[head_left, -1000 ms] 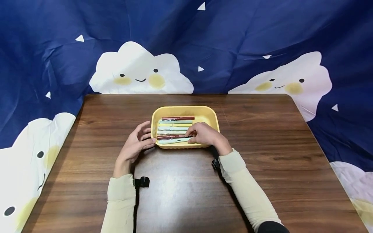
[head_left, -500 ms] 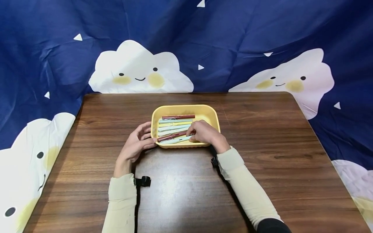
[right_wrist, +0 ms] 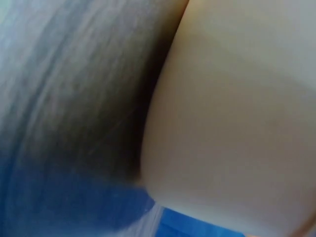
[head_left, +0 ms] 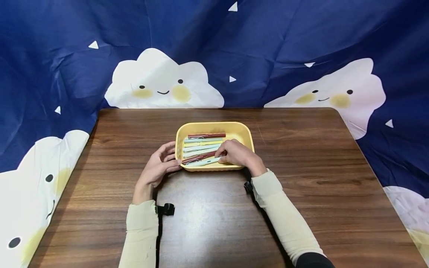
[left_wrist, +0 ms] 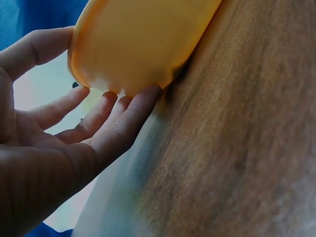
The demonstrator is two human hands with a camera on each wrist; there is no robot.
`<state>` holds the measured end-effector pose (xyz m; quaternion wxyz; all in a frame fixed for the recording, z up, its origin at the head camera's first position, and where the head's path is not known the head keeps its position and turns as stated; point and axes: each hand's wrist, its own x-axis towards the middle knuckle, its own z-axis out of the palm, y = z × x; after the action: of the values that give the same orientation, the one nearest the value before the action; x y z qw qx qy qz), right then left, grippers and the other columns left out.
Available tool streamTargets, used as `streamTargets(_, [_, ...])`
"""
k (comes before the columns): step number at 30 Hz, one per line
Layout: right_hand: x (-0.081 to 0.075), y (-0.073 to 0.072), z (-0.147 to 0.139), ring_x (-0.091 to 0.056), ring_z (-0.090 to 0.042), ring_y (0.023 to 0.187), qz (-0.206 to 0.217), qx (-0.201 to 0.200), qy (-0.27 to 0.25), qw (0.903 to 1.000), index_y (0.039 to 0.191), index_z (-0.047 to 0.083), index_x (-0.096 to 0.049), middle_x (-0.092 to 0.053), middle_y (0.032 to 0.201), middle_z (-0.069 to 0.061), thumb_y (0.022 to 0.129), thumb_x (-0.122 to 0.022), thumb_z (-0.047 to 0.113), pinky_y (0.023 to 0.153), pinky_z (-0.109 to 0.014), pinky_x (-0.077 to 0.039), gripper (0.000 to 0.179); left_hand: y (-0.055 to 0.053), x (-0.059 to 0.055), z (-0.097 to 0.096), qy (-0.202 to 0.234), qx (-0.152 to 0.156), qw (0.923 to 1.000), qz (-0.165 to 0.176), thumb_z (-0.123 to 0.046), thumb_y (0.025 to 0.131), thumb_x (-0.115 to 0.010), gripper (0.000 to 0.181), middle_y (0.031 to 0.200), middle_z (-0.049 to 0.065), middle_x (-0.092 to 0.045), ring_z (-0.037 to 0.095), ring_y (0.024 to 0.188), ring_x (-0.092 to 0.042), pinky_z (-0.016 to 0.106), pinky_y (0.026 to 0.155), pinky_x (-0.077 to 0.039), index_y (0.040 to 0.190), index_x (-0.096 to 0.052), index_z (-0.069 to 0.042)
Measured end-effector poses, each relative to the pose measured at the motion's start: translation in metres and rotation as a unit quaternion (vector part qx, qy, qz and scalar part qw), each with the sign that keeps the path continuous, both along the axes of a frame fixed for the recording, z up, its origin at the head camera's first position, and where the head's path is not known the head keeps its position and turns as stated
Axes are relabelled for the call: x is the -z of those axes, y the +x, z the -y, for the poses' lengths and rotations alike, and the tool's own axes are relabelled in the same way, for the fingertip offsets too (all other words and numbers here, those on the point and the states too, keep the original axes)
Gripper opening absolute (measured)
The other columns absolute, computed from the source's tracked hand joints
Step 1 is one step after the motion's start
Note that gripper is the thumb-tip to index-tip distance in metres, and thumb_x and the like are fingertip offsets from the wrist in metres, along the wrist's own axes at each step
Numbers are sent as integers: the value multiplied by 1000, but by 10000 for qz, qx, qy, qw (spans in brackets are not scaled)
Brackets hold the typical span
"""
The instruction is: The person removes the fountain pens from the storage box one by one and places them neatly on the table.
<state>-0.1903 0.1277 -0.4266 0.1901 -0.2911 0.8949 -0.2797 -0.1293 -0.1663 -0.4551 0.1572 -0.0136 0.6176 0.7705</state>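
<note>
A yellow plastic box (head_left: 248, 136) on the table holds a row of pens lying crosswise. My right hand (head_left: 237, 153) reaches into it and pinches the right end of the pale green pen (head_left: 206, 162) nearest the front wall. Right behind that one is a dark red pen (head_left: 198, 157), slanted, its right end at my fingertips. Light green, yellow and pale pens lie further back, with another dark red pen (head_left: 206, 136) rearmost. My left hand (head_left: 157, 165) rests its fingertips and thumb against the box's left end, also seen in the left wrist view. The right wrist view shows mostly the box's outer wall.
The brown wooden table (head_left: 318, 167) extends on all sides of the box. Behind it hangs a dark blue cloth (head_left: 248, 33) printed with white clouds. Black camera straps (head_left: 165, 209) sit at both wrists.
The front pale green pen and the dark red pen behind it have tilted, their right ends shifting backward with my right hand. Pale pens behind them also slant slightly. My left hand stays put.
</note>
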Motion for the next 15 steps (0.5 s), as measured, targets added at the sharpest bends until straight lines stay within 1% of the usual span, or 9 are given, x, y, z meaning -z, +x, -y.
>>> streamTargets(4, [1,-2,-3,-62,-8,76,105,-115,-108,9998,99,11,-82,-72,84,5,88,-80,7,73,-28,-54,12,0,1,0,13,-28,10000,16,13,86,-68,78,146,26,-38,27,116,-57,35,82,-60,154,-32,-1])
streamTargets(8, [2,-3,-4,-61,-9,73,187,-130,-232,9995,96,11,-82,-72,80,5,87,-80,6,71,-28,-53,10,-1,2,0,16,-35,10000,9,13,86,-67,78,146,26,-38,27,116,-57,36,83,-60,154,-32,-1])
streamTargets(15, [2,-4,-4,-63,-9,76,237,-112,-259,9993,100,10,-82,-74,87,4,89,-78,7,73,-28,-54,12,0,1,0,48,-69,10000,29,13,86,-67,78,146,27,-39,27,115,-59,36,83,-60,155,-32,-1])
